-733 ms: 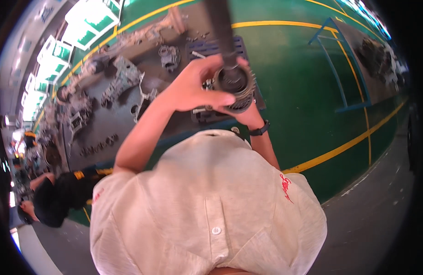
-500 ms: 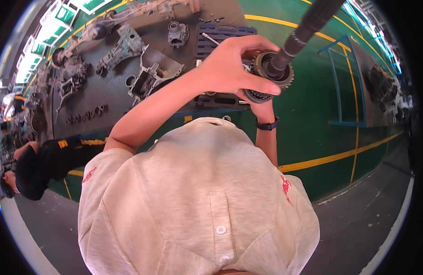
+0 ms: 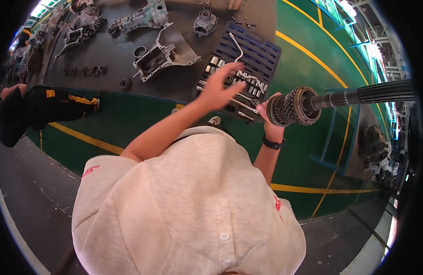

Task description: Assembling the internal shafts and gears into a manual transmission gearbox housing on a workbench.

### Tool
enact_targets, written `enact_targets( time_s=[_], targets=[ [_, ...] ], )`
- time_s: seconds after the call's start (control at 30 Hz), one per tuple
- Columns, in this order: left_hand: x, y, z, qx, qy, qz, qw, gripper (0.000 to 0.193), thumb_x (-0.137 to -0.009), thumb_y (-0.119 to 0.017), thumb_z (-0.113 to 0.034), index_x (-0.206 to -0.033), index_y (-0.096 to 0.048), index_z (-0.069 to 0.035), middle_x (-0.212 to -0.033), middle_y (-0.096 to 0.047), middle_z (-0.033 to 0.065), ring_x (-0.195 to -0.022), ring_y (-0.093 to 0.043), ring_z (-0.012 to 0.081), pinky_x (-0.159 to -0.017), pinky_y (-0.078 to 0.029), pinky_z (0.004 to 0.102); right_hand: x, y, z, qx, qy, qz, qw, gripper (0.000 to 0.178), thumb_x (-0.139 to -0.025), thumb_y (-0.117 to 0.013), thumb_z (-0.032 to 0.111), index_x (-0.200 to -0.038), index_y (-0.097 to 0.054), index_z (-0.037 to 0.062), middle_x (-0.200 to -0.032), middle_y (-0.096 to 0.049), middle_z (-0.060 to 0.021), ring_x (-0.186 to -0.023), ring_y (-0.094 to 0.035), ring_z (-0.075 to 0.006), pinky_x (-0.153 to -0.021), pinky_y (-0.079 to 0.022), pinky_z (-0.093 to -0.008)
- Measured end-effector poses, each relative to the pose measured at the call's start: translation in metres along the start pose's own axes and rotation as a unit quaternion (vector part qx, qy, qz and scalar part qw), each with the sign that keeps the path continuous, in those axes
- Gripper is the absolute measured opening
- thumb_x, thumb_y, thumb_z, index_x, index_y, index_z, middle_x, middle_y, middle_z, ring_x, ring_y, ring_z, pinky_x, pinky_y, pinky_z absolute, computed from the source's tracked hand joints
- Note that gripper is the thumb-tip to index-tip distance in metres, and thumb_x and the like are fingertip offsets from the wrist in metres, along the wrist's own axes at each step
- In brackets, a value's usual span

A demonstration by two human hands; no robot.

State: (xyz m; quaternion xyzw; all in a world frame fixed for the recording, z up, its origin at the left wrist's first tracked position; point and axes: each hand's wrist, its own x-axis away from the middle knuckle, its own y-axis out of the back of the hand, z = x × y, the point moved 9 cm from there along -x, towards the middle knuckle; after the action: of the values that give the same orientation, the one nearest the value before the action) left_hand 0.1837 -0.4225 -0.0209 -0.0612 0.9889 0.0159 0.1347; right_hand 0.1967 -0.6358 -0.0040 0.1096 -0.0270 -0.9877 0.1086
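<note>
A transmission shaft with stacked gears (image 3: 296, 106) is in my right hand (image 3: 272, 118), which grips its near end. The splined shaft points off to the right, its gears clear of the table. My left hand (image 3: 220, 87) is apart from the gears, fingers spread and holding nothing, above the socket set (image 3: 250, 52). That set lies in an open dark blue case with chrome sockets and ratchet handles; my hand covers some of the tools. A breaker bar (image 3: 236, 46) with a bent head lies across the case's upper half.
On the dark workbench (image 3: 115, 55) stand an opened gearbox housing (image 3: 163, 57), a smaller casting (image 3: 205, 23) and a long transmission case (image 3: 142, 20). Several small rings (image 3: 90, 70) lie in a row. A person in black (image 3: 42, 110) is at the left. A second table (image 3: 353, 158) holds machinery at right.
My left hand has let go of the gears and moved left and down, over the socket case. The shaft has swung from pointing up and right to nearly level, in my right hand.
</note>
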Motion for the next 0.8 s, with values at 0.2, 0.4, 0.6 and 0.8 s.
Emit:
enact_targets(
  time_s=[0.2,0.4,0.6,0.8],
  targets=[
    [0.068,0.027,0.231,-0.398,0.217,0.075,0.888,0.083,-0.075,-0.084,-0.045,-0.139,-0.052,-0.003,-0.139,-0.055,0.0189,-0.128,-0.054,0.0357,-0.105,-0.047,0.043,-0.01,0.02,0.01,-0.059,-0.028,0.048,0.997,0.037,-0.08,-0.08,-0.002,-0.089,-0.046,0.0092,-0.068,-0.034,0.0066,-0.062,-0.034,-0.0072,-0.059,-0.03,-0.0246],
    [0.069,0.012,0.282,-0.462,0.241,0.081,0.85,0.083,-0.07,-0.089,-0.043,-0.134,-0.053,-0.005,-0.13,-0.054,0.0159,-0.127,-0.051,0.0354,-0.103,-0.048,0.0448,-0.005,0.056,0.006,-0.041,-0.03,0.017,0.999,0.036,-0.08,-0.077,-0.006,-0.091,-0.046,0.0094,-0.069,-0.035,0.006,-0.062,-0.036,-0.0073,-0.06,-0.032,-0.0248],
    [0.063,0.017,0.271,-0.435,0.237,0.059,0.867,0.061,-0.073,-0.086,-0.038,-0.122,-0.064,-0.008,-0.113,-0.064,0.0122,-0.113,-0.06,0.0335,-0.097,-0.051,0.0435,-0.001,0.074,0.015,-0.041,-0.055,0.021,0.997,0.035,-0.08,-0.076,-0.007,-0.092,-0.047,0.0092,-0.07,-0.037,0.0058,-0.064,-0.037,-0.0074,-0.061,-0.033,-0.0249],
    [0.054,0.021,0.242,0.397,0.444,-0.162,0.786,0.042,-0.089,-0.073,-0.043,-0.109,-0.07,-0.006,-0.092,-0.069,0.0045,-0.088,-0.065,0.0184,-0.077,-0.053,0.0308,0.003,0.086,0.005,-0.007,-0.035,-0.001,0.999,0.036,-0.08,-0.08,-0.004,-0.096,-0.051,0.0075,-0.073,-0.044,0.0056,-0.068,-0.042,-0.0066,-0.064,-0.039,-0.0242]
  ],
)
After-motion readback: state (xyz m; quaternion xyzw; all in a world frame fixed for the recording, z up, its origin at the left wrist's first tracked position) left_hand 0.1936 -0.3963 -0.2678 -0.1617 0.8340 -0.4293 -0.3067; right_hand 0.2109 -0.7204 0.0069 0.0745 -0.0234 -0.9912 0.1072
